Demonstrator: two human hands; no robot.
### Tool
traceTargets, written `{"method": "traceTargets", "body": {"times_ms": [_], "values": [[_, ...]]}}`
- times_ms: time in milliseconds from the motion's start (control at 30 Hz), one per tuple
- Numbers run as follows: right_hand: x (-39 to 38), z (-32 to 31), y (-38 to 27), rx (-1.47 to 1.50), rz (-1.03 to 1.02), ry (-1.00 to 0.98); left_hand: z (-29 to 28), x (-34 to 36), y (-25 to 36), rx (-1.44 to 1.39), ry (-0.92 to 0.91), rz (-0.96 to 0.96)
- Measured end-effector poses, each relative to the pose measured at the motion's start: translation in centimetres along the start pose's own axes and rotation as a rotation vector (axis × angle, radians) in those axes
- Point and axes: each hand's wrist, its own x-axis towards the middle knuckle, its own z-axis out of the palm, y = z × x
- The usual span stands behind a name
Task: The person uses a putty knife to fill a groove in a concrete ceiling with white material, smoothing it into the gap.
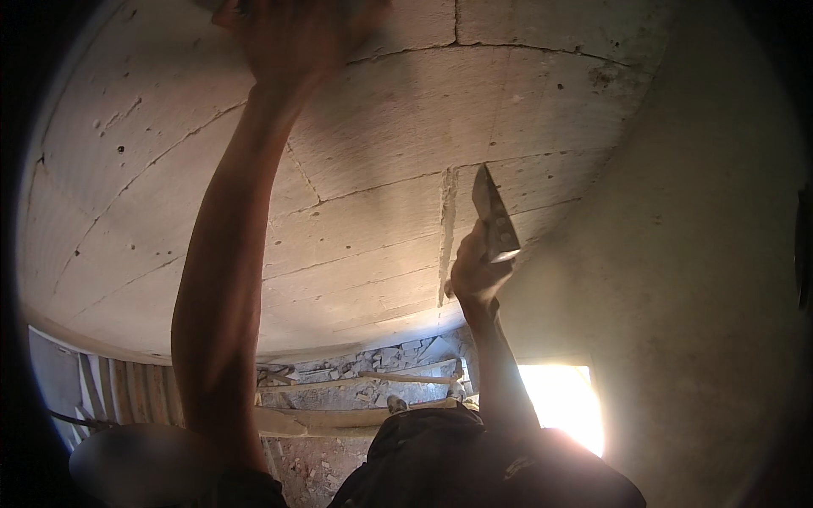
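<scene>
My left hand [292,38] is raised high against the pale block wall [381,127], at the upper edge of the picture. Motion smears its fingers and the frame cuts them off; a dark bit shows beside them, too unclear to name. Lower and to the right, my right hand [478,267] is closed around a flat metal trowel [495,207]. Its narrow, pointed blade tilts upward, close to the wall, though I cannot tell whether it touches. Left of the trowel, a rough vertical strip [446,237] runs down the blocks.
A plain greyish wall [677,254] meets the block wall on the right, with a bright opening [559,402] low in it. Below lie rubble [330,461] and wooden boards [326,421]. Upright slats [140,391] stand at lower left, near a blurred pale shape [140,461].
</scene>
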Motion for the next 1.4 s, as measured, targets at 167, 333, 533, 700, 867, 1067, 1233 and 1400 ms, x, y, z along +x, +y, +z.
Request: {"method": "traceTargets", "body": {"times_ms": [167,333,533,700,867,1067,1233,1400], "values": [[2.2,-0.6,-1.8,-0.047,0.634,-0.688,0.3,0.1,-1.2,-0.013,0.037,0.021],[-0.6,-2.0,-2.4,0.313,0.324,-0.056,-1.4,0.4,-0.5,-0.16,-0.162,-0.068],[-2.1,1.3,2.7,-0.117,0.356,-0.607,-1.1,0.0,-0.3,-0.125,-0.076,-0.061],[-2.3,-1.4,0.1,-0.071,0.106,-0.244,-1.5,0.1,-0.6,-0.093,-0.18,-0.075],[-2.2,0.1,2.2,-0.147,0.333,-0.496,-1.8,-0.1,0.2,-0.136,-0.163,-0.099],[-3.3,-1.0,-0.1,0.095,0.419,-0.344,-1.8,-0.5,-1.3,-0.061,-0.156,-0.055],[-3.5,0.9,4.9,-0.15,0.454,-0.554,-1.3,0.2,0.2,-0.095,-0.146,-0.087],[-2.9,1.0,4.7,0.05,0.205,-0.323,-0.9,-0.3,-0.4,-0.058,-0.105,-0.067]]}}
